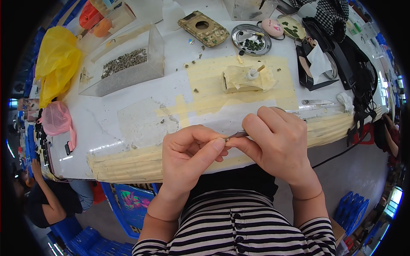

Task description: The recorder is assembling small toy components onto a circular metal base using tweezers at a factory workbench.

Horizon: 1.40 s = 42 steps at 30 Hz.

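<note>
Over the table's near edge, my left hand pinches a tiny part between thumb and forefinger. The part is too small to name. My right hand is closed on a slim metal hand tool, whose tip meets the tiny part at my left fingertips. Most of the tool is hidden in my fist, so its exact kind does not show. Beyond my hands, a small white pot with a stick in it stands in a taped block. Farther off lies a camouflage-painted model tank hull with a round hole.
A clear box of small grey-brown parts stands left. A metal dish holds dark green pieces, beside a pink rounded object. Tweezers lie at right, near a black case. A yellow bag and pink mesh cap sit far left.
</note>
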Tool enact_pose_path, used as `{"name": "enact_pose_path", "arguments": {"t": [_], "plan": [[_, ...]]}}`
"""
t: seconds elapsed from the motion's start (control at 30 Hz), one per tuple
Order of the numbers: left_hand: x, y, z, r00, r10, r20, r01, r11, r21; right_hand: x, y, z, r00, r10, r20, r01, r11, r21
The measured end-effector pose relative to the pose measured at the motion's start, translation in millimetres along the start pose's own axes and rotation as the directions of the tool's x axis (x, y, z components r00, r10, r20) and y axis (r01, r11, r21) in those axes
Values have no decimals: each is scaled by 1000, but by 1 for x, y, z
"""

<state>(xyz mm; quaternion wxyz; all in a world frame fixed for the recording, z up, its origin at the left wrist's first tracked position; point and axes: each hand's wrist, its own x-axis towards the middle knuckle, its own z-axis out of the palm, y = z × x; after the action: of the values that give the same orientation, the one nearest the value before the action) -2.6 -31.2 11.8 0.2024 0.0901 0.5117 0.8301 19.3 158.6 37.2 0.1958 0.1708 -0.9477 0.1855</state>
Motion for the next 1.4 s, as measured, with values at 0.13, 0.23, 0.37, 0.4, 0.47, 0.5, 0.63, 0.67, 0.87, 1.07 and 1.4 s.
{"name": "enact_pose_path", "arguments": {"t": [0.13,0.23,0.37,0.4,0.47,0.5,0.63,0.67,0.87,1.07,1.4], "plan": [[0,0,0,1000,4,-2,-4,1000,0,0,2,0,1000,-29,4,29,1000,-8],[-1,-1,0,1000,2,-1,-2,1000,17,0,2,0,1000,-27,13,27,1000,-3],[-1,0,0,1000,7,1,-7,1000,21,0,2,-2,999,-24,25,24,1000,-8],[-1,0,1,1000,5,0,-5,1000,16,0,2,-1,1000,-25,17,26,1000,-5],[-1,0,1,1000,0,-3,0,1000,5,0,2,1,1000,-28,0,28,1000,0],[-1,0,1,1000,-4,-4,4,1000,1,0,2,1,1000,-26,-4,26,1000,-2],[-1,0,0,1000,-7,-1,7,1000,-6,0,-1,1,1000,11,-9,-11,1000,5],[0,0,-1,1000,-5,3,5,1000,-5,0,-2,1,1000,28,-8,-28,1000,11],[0,0,-2,1000,-20,1,20,1000,-7,0,-1,2,1000,20,-4,-20,1000,19],[-1,0,-2,1000,-21,4,21,1000,-6,0,-2,-1,1000,18,11,-18,1000,13],[-1,-1,-1,1000,-15,-11,15,999,-32,1,-2,2,1000,22,-19,-22,1000,6]]}}
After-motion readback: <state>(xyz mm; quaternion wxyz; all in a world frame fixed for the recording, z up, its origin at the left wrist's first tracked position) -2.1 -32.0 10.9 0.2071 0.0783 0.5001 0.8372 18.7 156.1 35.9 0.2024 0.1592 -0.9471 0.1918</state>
